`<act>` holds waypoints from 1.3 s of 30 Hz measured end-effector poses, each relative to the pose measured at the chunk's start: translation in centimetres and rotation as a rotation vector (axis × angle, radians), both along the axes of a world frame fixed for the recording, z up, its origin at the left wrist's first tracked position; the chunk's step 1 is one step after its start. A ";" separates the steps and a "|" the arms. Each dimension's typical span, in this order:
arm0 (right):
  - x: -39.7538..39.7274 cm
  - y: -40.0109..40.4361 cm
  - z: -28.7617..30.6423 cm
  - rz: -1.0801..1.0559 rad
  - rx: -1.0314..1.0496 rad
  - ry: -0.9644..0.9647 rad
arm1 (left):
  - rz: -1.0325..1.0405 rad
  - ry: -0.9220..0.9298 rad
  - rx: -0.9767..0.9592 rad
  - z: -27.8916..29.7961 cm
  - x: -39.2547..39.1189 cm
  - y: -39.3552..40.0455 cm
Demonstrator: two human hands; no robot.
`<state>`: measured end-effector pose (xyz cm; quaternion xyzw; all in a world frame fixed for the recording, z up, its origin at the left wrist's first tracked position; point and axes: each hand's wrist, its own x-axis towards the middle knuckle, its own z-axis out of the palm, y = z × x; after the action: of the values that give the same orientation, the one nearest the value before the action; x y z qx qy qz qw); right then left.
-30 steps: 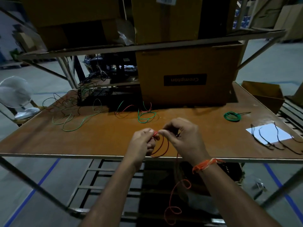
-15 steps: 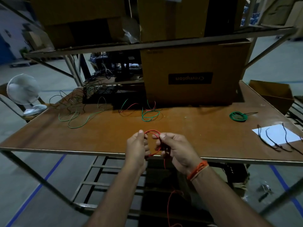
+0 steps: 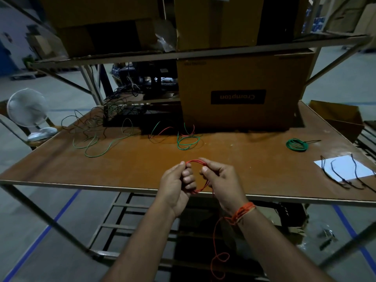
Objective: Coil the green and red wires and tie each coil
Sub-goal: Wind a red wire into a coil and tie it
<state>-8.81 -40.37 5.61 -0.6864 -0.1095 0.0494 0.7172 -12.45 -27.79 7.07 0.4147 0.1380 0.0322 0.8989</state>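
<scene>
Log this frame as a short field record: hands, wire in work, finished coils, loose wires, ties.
left hand: pinches the red wire coil at its left side
right hand: pinches the same coil at its right side
red wire tail: hangs below the table edge, not yet wound
finished coil: green coil lies on the table, right side
loose wires: green and red strands near the cardboard box
ties: black ties on and beside the white sheet
</scene>
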 end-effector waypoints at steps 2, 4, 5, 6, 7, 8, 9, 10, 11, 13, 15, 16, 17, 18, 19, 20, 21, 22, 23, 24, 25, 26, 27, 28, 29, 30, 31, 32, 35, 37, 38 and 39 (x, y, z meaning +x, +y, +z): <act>-0.1 -0.1 -0.3 0.003 -0.014 -0.010 | 0.005 0.013 -0.109 -0.1 0.0 -0.1; -0.2 -0.1 -0.5 0.009 0.051 0.038 | 0.000 0.040 -0.150 -0.3 0.1 0.0; -0.3 -0.1 -0.5 0.027 0.112 0.088 | -0.008 0.052 -0.150 -0.3 0.1 0.1; -0.3 -0.1 -0.5 0.052 0.182 0.141 | -0.019 0.062 -0.138 -0.4 0.1 0.2; -0.3 -0.1 -0.4 0.076 0.248 0.192 | -0.035 0.069 -0.117 -0.5 0.2 0.3; -0.2 -0.2 -0.3 0.090 0.303 0.237 | -0.055 0.074 -0.086 -0.7 0.2 0.5; -0.2 -0.2 -0.2 0.098 0.346 0.275 | -0.081 0.075 -0.050 -0.7 0.2 0.7; -0.1 -0.2 -0.1 0.100 0.375 0.304 | -0.108 0.073 -0.016 -0.8 0.2 0.9; -0.1 -0.1 0.0 0.097 0.392 0.327 | -0.131 0.071 0.009 -0.9 0.2 1.1; 0.0 0.0 -0.2 0.081 0.387 0.328 | -0.145 0.084 0.023 -0.9 0.3 1.2; 0.1 0.1 -0.5 0.053 0.314 0.260 | -0.136 0.122 -0.015 -0.8 0.3 1.1; 0.2 0.2 -0.7 0.037 0.242 0.206 | -0.130 0.138 -0.042 -0.8 0.3 1.0; 0.3 0.1 -0.9 0.023 0.150 0.139 | -0.122 0.151 -0.066 -0.7 0.3 1.0; 0.4 0.0 -1.1 0.018 0.051 0.062 | -0.115 0.160 -0.086 -0.7 0.3 1.0; 0.6 -0.2 -1.2 0.024 -0.046 -0.019 | -0.107 0.163 -0.099 -0.7 0.3 1.0; 0.6 -0.4 -1.3 0.038 -0.134 -0.090 | -0.095 0.161 -0.111 -0.7 0.3 1.1; 0.7 -0.7 -1.4 0.058 -0.212 -0.141 | -0.075 0.154 -0.125 -0.6 0.4 1.3; 0.7 -1.0 -1.5 0.087 -0.267 -0.166 | -0.047 0.145 -0.149 -0.6 0.5 1.6; 0.6 -1.3 -1.6 0.121 -0.303 -0.173 | -0.014 0.134 -0.182 -0.5 0.7 2.1; 0.6 -1.7 -1.8 0.158 -0.332 -0.172 | 0.020 0.124 -0.215 -0.3 0.9 2.7; 0.5 -2.1 -2.0 0.185 -0.379 -0.184 | 0.056 0.115 -0.242 -0.2 1.2 3.4; 0.5 -2.6 -2.3 0.191 -0.458 -0.220 | 0.096 0.110 -0.258 -0.1 1.5 4.2; 0.4 -3.2 -2.5 0.179 -0.546 -0.275 | 0.137 0.106 -0.263 -0.1 1.7 4.8; 0.4 -3.8 -2.6 0.159 -0.606 -0.331 | 0.178 0.101 -0.262 -0.1 1.9 5.5; 0.3 -4.3 -2.7 0.129 -0.617 -0.376 | 0.217 0.095 -0.261 -0.2 2.1 6.0; 0.3 -4.8 -2.8 0.089 -0.587 -0.410 | 0.256 0.090 -0.264 -0.2 2.2 6.5; 0.3 -5.2 -2.9 0.037 -0.549 -0.431 | 0.293 0.086 -0.269 -0.3 2.3 6.9; 0.3 -5.6 -3.0 -0.020 -0.514 -0.441 | 0.328 0.084 -0.273 -0.4 2.4 7.2; 0.5 -6.3 -3.2 -0.131 -0.486 -0.452 | 0.387 0.086 -0.260 -0.7 2.4 7.0; 0.5 -6.2 -3.0 -0.085 -0.524 -0.531 | 0.394 0.090 -0.195 -0.9 2.5 6.4; 0.4 -5.9 -2.8 -0.034 -0.540 -0.578 | 0.388 0.089 -0.151 -1.0 2.5 6.0; 0.2 -5.6 -2.6 0.020 -0.552 -0.616 | 0.374 0.078 -0.105 -1.0 2.5 5.6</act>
<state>-8.63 -45.97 3.06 -0.8345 -0.3083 -0.1240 0.4395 -9.97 -22.18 6.11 0.3355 0.2488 0.1752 0.8915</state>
